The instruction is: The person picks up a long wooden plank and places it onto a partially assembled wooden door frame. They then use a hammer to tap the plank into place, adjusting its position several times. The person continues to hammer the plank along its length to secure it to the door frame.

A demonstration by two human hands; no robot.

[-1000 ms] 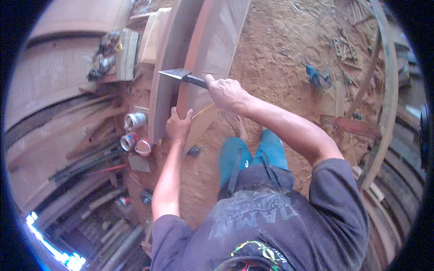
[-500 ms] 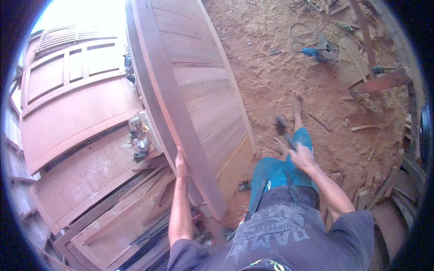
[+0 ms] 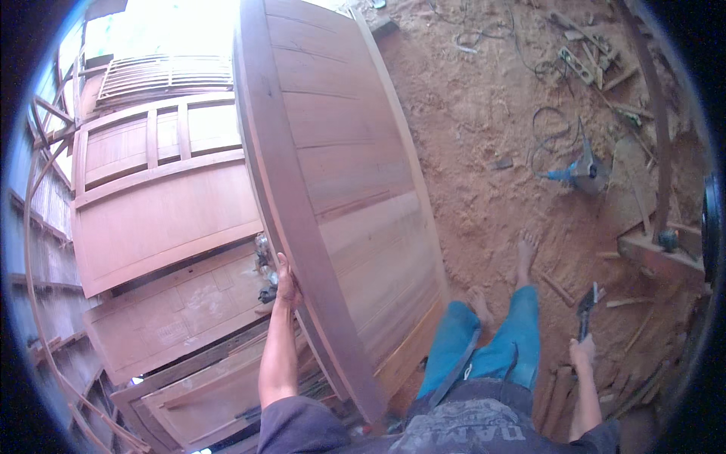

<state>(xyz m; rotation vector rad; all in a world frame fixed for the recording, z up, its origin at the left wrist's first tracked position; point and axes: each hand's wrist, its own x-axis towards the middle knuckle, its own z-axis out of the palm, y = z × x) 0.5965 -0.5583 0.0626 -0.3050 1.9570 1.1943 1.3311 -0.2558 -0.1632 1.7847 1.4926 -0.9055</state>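
Note:
A large wooden door (image 3: 355,174) stands on its long edge at a tilt, its panelled face toward my legs. My left hand (image 3: 286,289) holds the door's left edge, thumb pointing up; some of its fingers are hidden. Out to the right, my right hand (image 3: 581,352) is closed around the handle of a hammer (image 3: 585,309). The hammer's dark shaft points away from me, with a small, partly light-coloured head at the far end, held apart from the door.
More wooden doors (image 3: 166,200) lie stacked at the left. On the sawdust-covered ground (image 3: 469,129) sits a blue power saw (image 3: 582,172) with a trailing cord. Wood scraps (image 3: 560,287) and a timber piece (image 3: 662,261) lie at the right, near my bare feet.
My right hand has swung the hammer from in front of my legs out to the right. The view has shifted; my left hand remains on the door's edge.

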